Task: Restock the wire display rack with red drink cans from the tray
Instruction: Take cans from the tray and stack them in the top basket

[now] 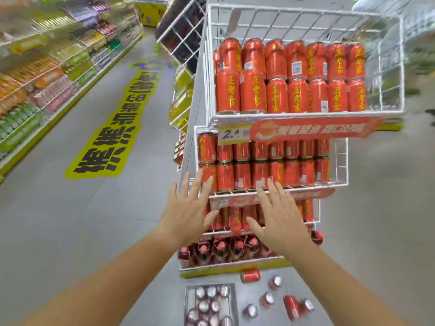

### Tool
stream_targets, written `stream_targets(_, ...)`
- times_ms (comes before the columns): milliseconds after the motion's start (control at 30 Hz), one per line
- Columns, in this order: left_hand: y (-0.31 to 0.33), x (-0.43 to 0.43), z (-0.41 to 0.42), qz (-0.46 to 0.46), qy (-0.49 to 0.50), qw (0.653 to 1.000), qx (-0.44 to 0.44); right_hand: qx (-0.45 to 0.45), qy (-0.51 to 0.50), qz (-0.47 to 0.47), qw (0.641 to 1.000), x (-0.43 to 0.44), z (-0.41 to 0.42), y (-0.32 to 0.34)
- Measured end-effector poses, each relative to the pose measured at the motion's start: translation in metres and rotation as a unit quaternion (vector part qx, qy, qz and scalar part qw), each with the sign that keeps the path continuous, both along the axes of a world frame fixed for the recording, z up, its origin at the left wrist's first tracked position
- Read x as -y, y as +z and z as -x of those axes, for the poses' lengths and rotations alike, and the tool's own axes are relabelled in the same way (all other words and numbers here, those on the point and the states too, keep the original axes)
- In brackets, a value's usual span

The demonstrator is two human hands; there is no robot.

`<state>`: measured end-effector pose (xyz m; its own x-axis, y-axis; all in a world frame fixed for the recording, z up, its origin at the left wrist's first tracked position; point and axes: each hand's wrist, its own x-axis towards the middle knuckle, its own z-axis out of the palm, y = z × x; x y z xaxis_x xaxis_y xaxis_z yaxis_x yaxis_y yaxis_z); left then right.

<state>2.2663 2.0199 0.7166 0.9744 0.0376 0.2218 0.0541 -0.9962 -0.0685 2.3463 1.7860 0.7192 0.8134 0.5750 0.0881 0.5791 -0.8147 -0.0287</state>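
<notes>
A white wire display rack (pixel 303 12) stands in front of me with several tiers. Red drink cans (pixel 277 90) with yellow lettering fill its top basket two high, and more red cans (pixel 259 172) fill the tier below. My left hand (pixel 188 215) and my right hand (pixel 282 220) are both open with fingers spread, holding nothing, raised in front of the lower tiers. On the floor below lies a tray (pixel 188 300) with several cans seen from the top. Loose cans (pixel 292 307) lie scattered to its right.
A long shelf of packaged goods (pixel 47 74) runs along the left side of the aisle. A yellow floor sticker (pixel 113 135) with black lettering lies on the grey floor. A price tag (pixel 231 135) and red banner hang under the top basket.
</notes>
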Motion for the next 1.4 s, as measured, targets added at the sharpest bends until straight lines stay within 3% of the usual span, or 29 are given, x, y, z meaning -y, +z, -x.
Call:
stream_targets(333,-0.271,0.024,0.066,0.04,0.019,0.989,-0.143,-0.143,0.036,0.057,0.987,0.02,0.049,-0.272)
stream_targets(567,-0.486,0.048,0.123,0.095,0.032,0.968,-0.23,-0.267,0.043,0.13,0.954,0.048,0.103,-0.487)
stream_targets(833,-0.67,0.046,0.14,0.118,0.036,0.947,-0.297,-0.332,0.017,0.13,0.934,0.043,0.102,-0.664)
stream_targets(1067,-0.789,0.015,0.14,0.161,0.061,0.924,-0.341,-0.401,-0.122,-0.019,0.908,0.014,0.071,-0.773)
stream_targets(1200,-0.815,0.008,0.139,0.191,0.067,0.92,-0.335,-0.448,-0.238,-0.127,0.853,-0.001,0.057,-0.805)
stream_targets(1400,-0.83,-0.004,0.136,0.242,0.069,0.93,-0.269,-0.424,-0.277,-0.279,0.816,-0.019,0.045,-0.83)
